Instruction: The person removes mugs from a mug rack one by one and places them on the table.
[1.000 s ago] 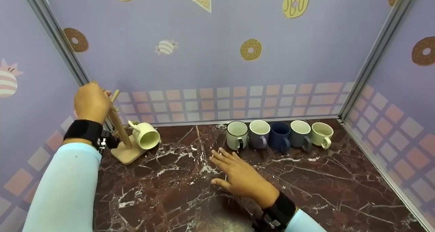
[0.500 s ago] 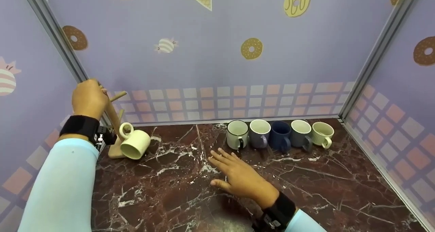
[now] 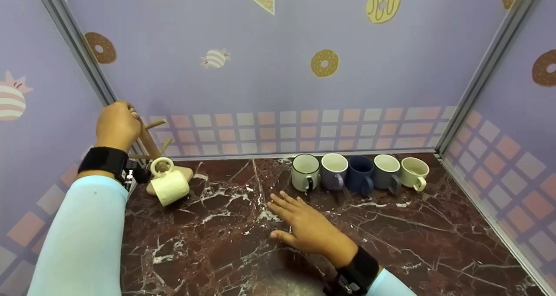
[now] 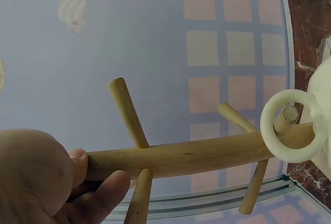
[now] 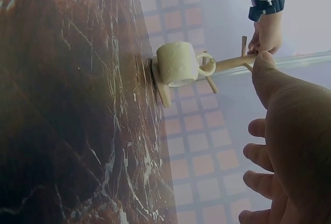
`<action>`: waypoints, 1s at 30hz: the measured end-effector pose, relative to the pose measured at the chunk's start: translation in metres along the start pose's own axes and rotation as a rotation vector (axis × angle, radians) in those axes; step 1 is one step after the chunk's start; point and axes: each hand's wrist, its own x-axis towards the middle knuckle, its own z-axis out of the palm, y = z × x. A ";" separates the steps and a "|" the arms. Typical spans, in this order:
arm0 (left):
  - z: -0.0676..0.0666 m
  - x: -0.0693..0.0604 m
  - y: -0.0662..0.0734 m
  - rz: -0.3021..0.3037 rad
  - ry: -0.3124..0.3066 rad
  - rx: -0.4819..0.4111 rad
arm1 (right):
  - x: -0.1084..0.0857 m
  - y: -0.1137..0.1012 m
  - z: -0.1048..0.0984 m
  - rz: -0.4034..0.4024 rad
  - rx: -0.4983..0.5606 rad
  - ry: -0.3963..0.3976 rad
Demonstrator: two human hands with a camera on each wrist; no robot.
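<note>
My left hand [image 3: 117, 124] grips the top of a wooden mug tree [image 4: 207, 154], its fingers curled round the post below the tip. Pegs stick out from the post at two heights. On a lower peg a pale yellow mug [image 3: 171, 187] hangs by its ring handle, tilted, low over the wooden base [image 3: 184, 173]. In the right wrist view the same mug [image 5: 177, 63] shows a raised pattern on its side. My right hand [image 3: 308, 224] is held palm down over the table, fingers spread and nothing in them, in front of the row of mugs.
Along the back wall several mugs stand upright in a row: white with a black handle [image 3: 304, 179], lilac [image 3: 332, 176], navy [image 3: 358, 179], grey [image 3: 384, 179] and ribbed cream [image 3: 415, 174]. Patterned walls close in the dark marbled table [image 3: 226, 252] at back and sides.
The mug tree has turned in my left hand, bringing the hanging mug from the right side of the post round to the front. My right hand has stayed in place.
</note>
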 end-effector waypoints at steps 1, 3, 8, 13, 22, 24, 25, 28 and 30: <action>0.001 0.000 0.000 -0.007 -0.005 -0.005 | 0.000 0.000 0.000 0.000 -0.001 0.000; 0.002 0.001 0.001 -0.021 -0.012 -0.019 | -0.001 0.000 0.000 -0.002 -0.005 0.000; 0.004 0.001 0.004 -0.044 -0.046 -0.069 | -0.001 0.001 -0.001 0.001 -0.011 -0.005; 0.008 0.001 0.006 -0.029 -0.069 -0.073 | -0.002 0.001 -0.002 -0.002 -0.002 -0.005; 0.012 0.003 0.013 -0.011 -0.125 -0.011 | -0.002 0.002 -0.003 -0.001 0.000 -0.005; 0.014 0.003 0.014 -0.020 -0.105 -0.007 | -0.002 0.002 -0.003 -0.001 -0.001 -0.004; 0.015 0.003 0.014 -0.027 -0.086 -0.012 | -0.002 0.002 -0.003 0.001 -0.001 -0.003; 0.022 0.000 0.014 -0.053 0.005 -0.054 | -0.002 0.002 -0.003 0.003 -0.002 0.000; 0.027 -0.005 0.013 -0.060 0.085 -0.094 | -0.002 0.002 -0.003 0.000 0.000 0.002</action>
